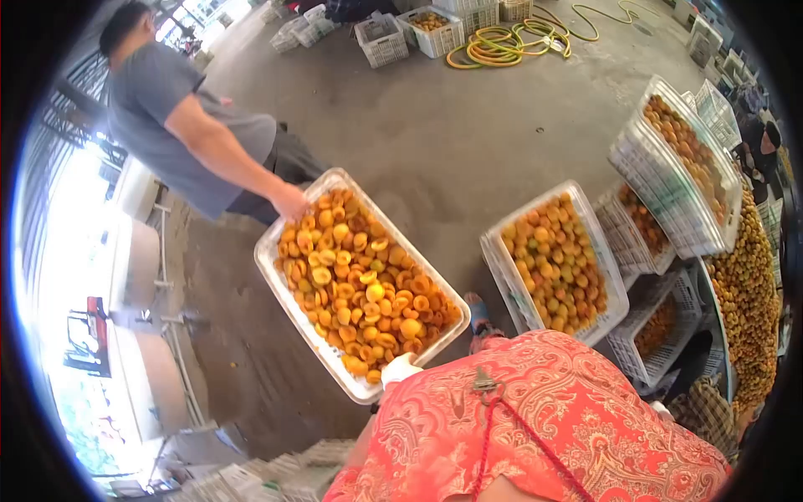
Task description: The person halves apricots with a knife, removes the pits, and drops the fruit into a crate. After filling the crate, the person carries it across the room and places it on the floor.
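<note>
My left hand (pixel 401 368), in a white glove, is closed on the near rim of a white plastic crate (pixel 269 261). Halved orange apricots (pixel 360 284) fill the crate, which slants across the middle of the view. At its far end, another person's hand (pixel 289 203) grips the opposite rim. My own red paisley garment (pixel 535 410) covers the lower part of the view, with a red cord hanging on it. A small white patch at the garment's right edge may be my right glove; no fingers show there.
To the right stands a crate (pixel 493 238) of whole apricots, beside more stacked crates (pixel 669 197). A large heap of fruit (pixel 744 309) lies at the far right. A coiled yellow hose (pixel 502 48) and more crates (pixel 382 42) are on the concrete floor (pixel 418 109) ahead.
</note>
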Motion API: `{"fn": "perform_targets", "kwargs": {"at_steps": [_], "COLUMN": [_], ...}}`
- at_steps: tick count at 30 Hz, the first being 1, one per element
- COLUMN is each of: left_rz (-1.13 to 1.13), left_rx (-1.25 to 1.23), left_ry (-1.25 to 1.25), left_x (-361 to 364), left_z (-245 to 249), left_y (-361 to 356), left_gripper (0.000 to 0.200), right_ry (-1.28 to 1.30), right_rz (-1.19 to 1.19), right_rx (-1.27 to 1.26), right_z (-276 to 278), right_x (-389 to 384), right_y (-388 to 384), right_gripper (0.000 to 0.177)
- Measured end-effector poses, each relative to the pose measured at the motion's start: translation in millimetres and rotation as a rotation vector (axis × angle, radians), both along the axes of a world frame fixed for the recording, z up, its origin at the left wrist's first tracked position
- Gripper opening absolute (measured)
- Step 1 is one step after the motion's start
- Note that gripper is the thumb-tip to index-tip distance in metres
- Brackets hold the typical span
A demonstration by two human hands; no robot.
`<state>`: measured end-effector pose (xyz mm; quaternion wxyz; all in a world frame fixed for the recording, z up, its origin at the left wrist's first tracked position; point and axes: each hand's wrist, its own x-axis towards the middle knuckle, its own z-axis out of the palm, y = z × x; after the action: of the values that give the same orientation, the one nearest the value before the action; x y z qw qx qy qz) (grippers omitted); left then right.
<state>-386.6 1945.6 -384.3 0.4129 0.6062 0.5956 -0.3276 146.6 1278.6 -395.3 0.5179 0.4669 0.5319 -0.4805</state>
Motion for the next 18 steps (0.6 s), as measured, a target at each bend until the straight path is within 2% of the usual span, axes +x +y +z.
{"fn": "perform_targets", "kwargs": {"at_steps": [1,2,3,4,5,6,7,9,11,13,15,16,17,18], "left_rz": [0.050,0.102,0.158,0.160,0.176,0.190,0.196,0.224,0.246,0.229,0.272,0.293,0.316,0.347], "left_rx": [0.006,-0.001,-0.020,-0.018,-0.028,-0.041,-0.031,-0.057,-0.053,0.002,-0.025,-0.048,-0.044,-0.012], "left_ry": [-0.038,-0.076,-0.115,-0.152,-0.114,-0.061,-0.060,-0.075,-0.117,-0.168,-0.216,-0.222,-0.236,-0.265], "left_x": [-6.2,-14.7,-17.8,-5.0,10.2,14.2,14.6,11.3,-1.0,-2.0,1.6,2.8,6.3,11.0], "left_z": [-19.9,-39.2,-53.0,-61.8,-57.3,-50.7,-47.0,-44.8,-61.7,-81.0,-105.2,-109.1,-116.1,-132.4], "left_y": [27.3,48.6,69.8,93.4,120.9,144.9,166.3,218.9,256.7,296.9,350.6,375.3,391.8,364.1], "left_gripper": [0.056,0.056,0.056,0.056,0.054,0.051,0.051,0.046,0.045,0.044,0.043,0.043,0.043,0.042], "right_ry": [0.045,-0.082,-0.161,-0.285,-0.231,-0.170,-0.093,0.015,-0.131,-0.130,-0.478,-0.523,-0.552,-0.542], "right_rz": [0.045,-0.250,-0.561,-0.994,-1.009,-0.914,-1.066,-1.036,-1.588,-1.322,-0.958,-0.763,-0.587,-0.458], "right_rx": [0.086,0.226,0.406,0.602,0.678,0.762,0.897,1.202,1.012,1.014,1.069,0.873,0.573,0.326], "right_z": [-52.8,-55.3,-39.5,14.8,11.6,0.7,47.0,4.6,57.9,32.7,-40.0,-42.1,-45.8,-62.2], "right_x": [-2.6,5.4,4.1,-8.8,9.2,32.6,21.2,73.9,59.9,105.2,159.1,155.9,151.8,156.0], "right_y": [31.8,124.6,249.7,391.7,463.4,519.4,604.6,667.3,768.3,754.8,681.4,642.8,590.7,492.8], "right_gripper": [0.033,0.029,0.025,0.024,0.023,0.021,0.017,0.015,0.014,0.022,0.024,0.029,0.034,0.040]}}
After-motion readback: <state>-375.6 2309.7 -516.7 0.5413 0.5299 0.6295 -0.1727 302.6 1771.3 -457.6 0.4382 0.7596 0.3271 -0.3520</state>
